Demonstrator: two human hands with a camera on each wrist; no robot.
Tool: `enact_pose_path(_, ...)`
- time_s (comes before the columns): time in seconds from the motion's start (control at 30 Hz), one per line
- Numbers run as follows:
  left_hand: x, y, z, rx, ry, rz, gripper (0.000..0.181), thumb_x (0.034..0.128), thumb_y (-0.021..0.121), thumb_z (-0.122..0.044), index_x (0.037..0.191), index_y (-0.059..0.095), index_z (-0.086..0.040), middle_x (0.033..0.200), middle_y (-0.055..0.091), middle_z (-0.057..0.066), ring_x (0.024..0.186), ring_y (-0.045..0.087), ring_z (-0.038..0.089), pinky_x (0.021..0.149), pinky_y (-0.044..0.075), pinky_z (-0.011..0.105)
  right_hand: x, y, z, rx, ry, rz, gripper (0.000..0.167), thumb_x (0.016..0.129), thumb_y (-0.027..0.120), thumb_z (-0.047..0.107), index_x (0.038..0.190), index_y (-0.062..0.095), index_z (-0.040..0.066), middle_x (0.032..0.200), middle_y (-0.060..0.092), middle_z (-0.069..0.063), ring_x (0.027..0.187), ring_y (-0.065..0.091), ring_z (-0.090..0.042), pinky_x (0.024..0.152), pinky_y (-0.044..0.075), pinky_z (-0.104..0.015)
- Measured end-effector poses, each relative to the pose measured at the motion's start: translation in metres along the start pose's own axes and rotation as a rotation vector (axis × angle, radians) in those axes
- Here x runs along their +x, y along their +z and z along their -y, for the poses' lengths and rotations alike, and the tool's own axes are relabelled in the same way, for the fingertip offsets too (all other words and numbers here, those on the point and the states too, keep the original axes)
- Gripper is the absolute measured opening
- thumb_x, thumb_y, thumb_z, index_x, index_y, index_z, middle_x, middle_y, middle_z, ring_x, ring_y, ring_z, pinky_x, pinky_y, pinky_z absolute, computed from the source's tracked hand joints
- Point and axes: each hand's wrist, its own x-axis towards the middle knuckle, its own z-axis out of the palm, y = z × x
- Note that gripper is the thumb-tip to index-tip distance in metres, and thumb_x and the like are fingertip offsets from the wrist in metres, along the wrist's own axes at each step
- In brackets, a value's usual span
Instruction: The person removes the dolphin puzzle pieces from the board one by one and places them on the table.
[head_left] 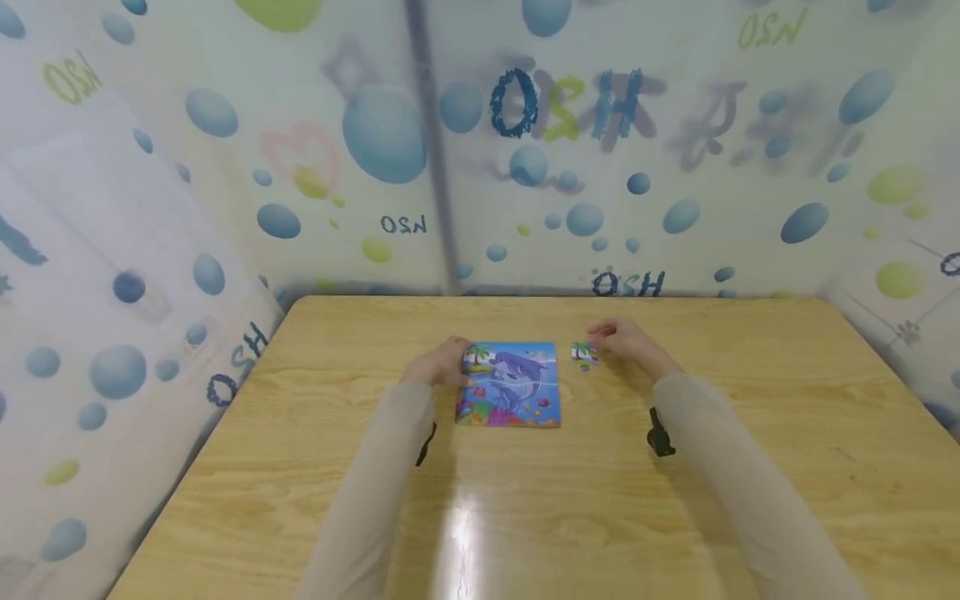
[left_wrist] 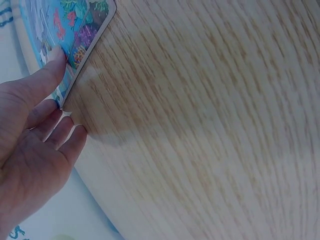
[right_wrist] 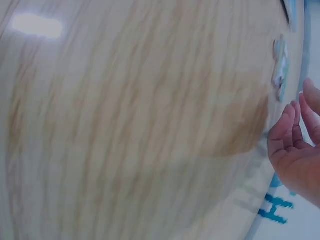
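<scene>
A square dolphin jigsaw puzzle [head_left: 510,387] lies flat on the table, with a sea scene of coral and a palm tree. At its left edge, my left hand [head_left: 441,363] holds the puzzle. In the left wrist view the thumb of the left hand [left_wrist: 37,115] lies on the picture while a finger meets the board's edge. A loose jigsaw piece [head_left: 582,352] with a palm tree on it lies just right of the puzzle. Beside this piece is my right hand [head_left: 626,342], its fingers loosely bent; the right wrist view shows the hand [right_wrist: 297,137] next to the piece [right_wrist: 281,67].
The wooden table [head_left: 570,508] reaches back to a patterned wall [head_left: 480,225] with blue and green dots. Another wall [head_left: 150,275] rises along the left side. A bright reflection lies on the tabletop nearer to me.
</scene>
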Motion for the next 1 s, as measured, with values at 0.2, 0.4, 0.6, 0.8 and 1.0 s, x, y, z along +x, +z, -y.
enact_pose_path(0.2,-0.001,-0.003,0.001,0.002,-0.006,-0.007,0.071,0.0845,0.065,-0.020,0.142,0.028,-0.002,0.148,0.026,0.016,0.137,0.026,0.030,0.112,0.024,0.044,0.005,0.009,0.021,-0.063,-0.044,-0.014,0.035,0.094,0.048,0.015,0.124,0.051,-0.002,0.119,0.053,-0.022,0.097,0.052,-0.024,0.076,0.045,-0.026)
enact_pose_path(0.4,-0.001,-0.004,0.002,0.016,-0.004,-0.002,0.072,0.0845,0.065,-0.020,0.142,0.027,-0.001,0.148,0.025,0.017,0.137,0.025,0.031,0.112,0.025,0.045,0.009,0.027,0.041,-0.066,-0.108,0.057,0.037,0.094,0.049,0.017,0.124,0.052,-0.004,0.117,0.054,-0.021,0.095,0.052,-0.024,0.077,0.046,-0.030)
enact_pose_path(0.6,0.000,-0.003,0.000,-0.007,-0.025,0.015,0.073,0.0853,0.064,-0.019,0.143,0.024,-0.003,0.150,0.021,0.015,0.139,0.021,0.030,0.112,0.024,0.045,0.012,0.049,0.062,-0.115,-0.171,0.085,0.039,0.090,0.056,0.019,0.122,0.052,-0.004,0.120,0.054,-0.023,0.111,0.052,-0.033,0.091,0.047,-0.039)
enact_pose_path(0.8,0.000,-0.003,-0.002,0.004,-0.031,0.013,0.072,0.0851,0.064,-0.020,0.143,0.025,-0.003,0.150,0.021,0.015,0.139,0.021,0.030,0.113,0.022,0.044,0.012,0.067,0.078,-0.247,-0.203,0.106,0.048,0.085,0.065,0.026,0.120,0.052,-0.004,0.122,0.053,-0.022,0.116,0.049,-0.034,0.098,0.042,-0.042)
enact_pose_path(1.0,0.000,-0.002,-0.002,-0.011,-0.027,0.012,0.072,0.0845,0.065,-0.018,0.143,0.026,-0.003,0.149,0.023,0.016,0.138,0.023,0.030,0.113,0.022,0.044,0.015,0.078,0.079,-0.249,-0.169,0.100,0.053,0.078,0.072,0.025,0.118,0.053,-0.005,0.123,0.053,-0.020,0.118,0.049,-0.033,0.101,0.040,-0.042)
